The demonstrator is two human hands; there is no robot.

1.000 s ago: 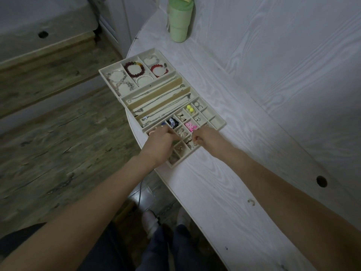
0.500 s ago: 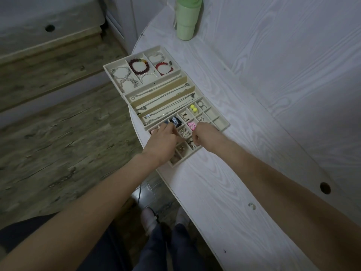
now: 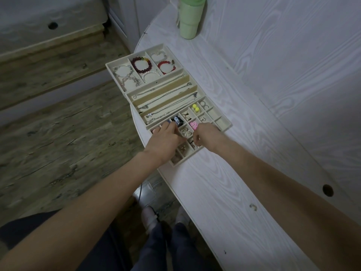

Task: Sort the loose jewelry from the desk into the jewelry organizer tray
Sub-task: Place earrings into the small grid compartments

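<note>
The beige organizer tray [image 3: 224,127] lies at the desk's left edge, with bracelets in the far section, chain necklaces [image 3: 166,98] in the middle and small pieces in the near grid. My left hand [image 3: 163,142] rests on the grid's left side with its fingers stretched forward over the compartments. My right hand [image 3: 208,135] hovers over the grid's near right part beside a pink flower piece [image 3: 193,125]. Its thumb and forefinger are pinched together; what they pinch is too small to make out. A small silver piece [image 3: 253,207] lies loose on the desk under my right forearm.
A green cup [image 3: 190,20] stands at the desk's far end. The white desk [image 3: 224,182] has a curved left edge and a round cable hole [image 3: 327,190] at the right. A white wall panel rises along the right. Wooden floor and my feet lie below left.
Both hands stay over the small compartments in almost the same places. My head has shifted slightly, so the tray sits a little higher in view.
</note>
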